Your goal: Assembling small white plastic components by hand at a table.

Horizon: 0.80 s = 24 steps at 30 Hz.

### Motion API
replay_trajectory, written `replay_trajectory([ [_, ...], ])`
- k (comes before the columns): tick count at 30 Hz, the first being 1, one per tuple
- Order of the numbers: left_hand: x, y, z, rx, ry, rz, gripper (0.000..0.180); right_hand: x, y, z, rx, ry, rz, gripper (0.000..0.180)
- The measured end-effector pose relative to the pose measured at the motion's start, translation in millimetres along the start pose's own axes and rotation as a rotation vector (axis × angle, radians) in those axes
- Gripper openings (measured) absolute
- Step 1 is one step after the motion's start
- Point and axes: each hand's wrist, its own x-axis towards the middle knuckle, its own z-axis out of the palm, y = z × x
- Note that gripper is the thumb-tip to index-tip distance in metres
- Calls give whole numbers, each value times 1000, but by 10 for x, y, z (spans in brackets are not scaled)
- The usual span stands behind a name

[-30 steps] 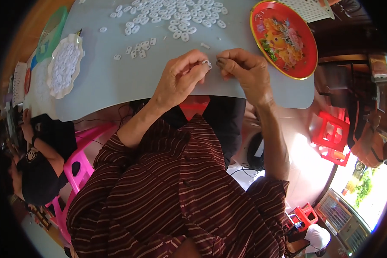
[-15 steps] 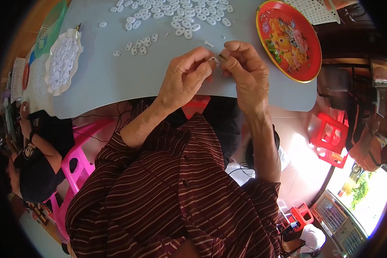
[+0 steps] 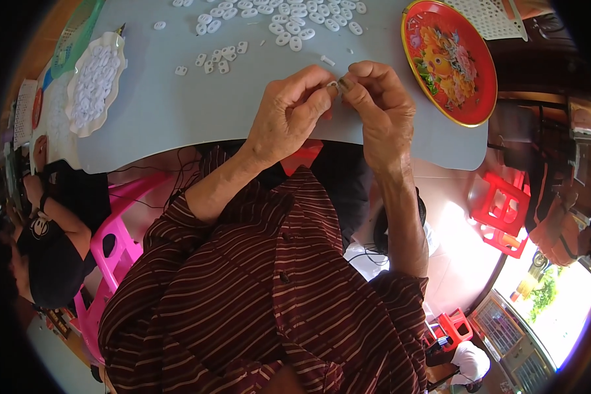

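Over the near part of the table, my left hand (image 3: 292, 117) and my right hand (image 3: 381, 108) meet at their fingertips. Between them is a small white plastic piece (image 3: 335, 85), mostly covered by the fingers. Both hands pinch, thumb against forefinger. A short white peg-like piece (image 3: 328, 60) lies just beyond the fingertips. To the left, several small square white pieces with holes (image 3: 223, 66) are loosely grouped. Farther off is a spread of oval white pieces with two holes (image 3: 282, 39).
The grey table (image 3: 157, 125) has a curved front edge. A scalloped white dish (image 3: 79, 125) full of white pieces stands left, near a green basket (image 3: 69, 49). At right lie a red floral tray (image 3: 486, 98) and a white perforated basket (image 3: 496, 20). Another person (image 3: 59, 230) sits at left.
My fingertips have drawn slightly closer together, and less of the white piece shows between them. The view has shifted a little; the things on the table appear to stay put.
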Motion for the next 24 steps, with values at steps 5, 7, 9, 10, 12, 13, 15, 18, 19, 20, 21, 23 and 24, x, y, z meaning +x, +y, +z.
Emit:
replay_trajectory([
  [5,5,8,-28,44,-49,10,16,23,-25,-57,-85,-37,34,13],
  [7,14,-6,-55,56,-69,9,16,52,-36,-103,-158,-123,32,12],
  [9,16,-5,-62,71,-85,6,16,58,-71,-122,-205,-143,31,13],
  [10,14,0,-64,51,-89,-6,15,62,-73,-123,-250,-166,30,14],
  [12,9,20,-53,31,-93,-22,14,61,-53,-113,-233,-150,11,15],
  [13,7,39,-29,-2,-75,-1,14,58,-43,-102,-218,-133,-10,15],
  [15,-7,36,-24,-33,-56,17,14,52,-35,-19,-226,-93,-11,17],
  [18,-20,21,-34,-10,-10,64,13,17,-15,28,-189,-53,18,19],
  [19,-15,35,-21,-14,-5,49,13,14,-12,34,-145,-51,49,19],
  [20,-11,44,-18,-17,0,34,13,26,-22,36,-145,-52,46,19],
  [21,-6,42,-22,-17,2,36,13,38,-35,23,-153,-70,49,19],
  [23,13,25,-39,-102,-27,16,13,61,-37,-2,-162,-89,51,18],
  [24,10,16,-44,-104,-26,16,13,69,-26,-11,-144,-107,36,18],
])
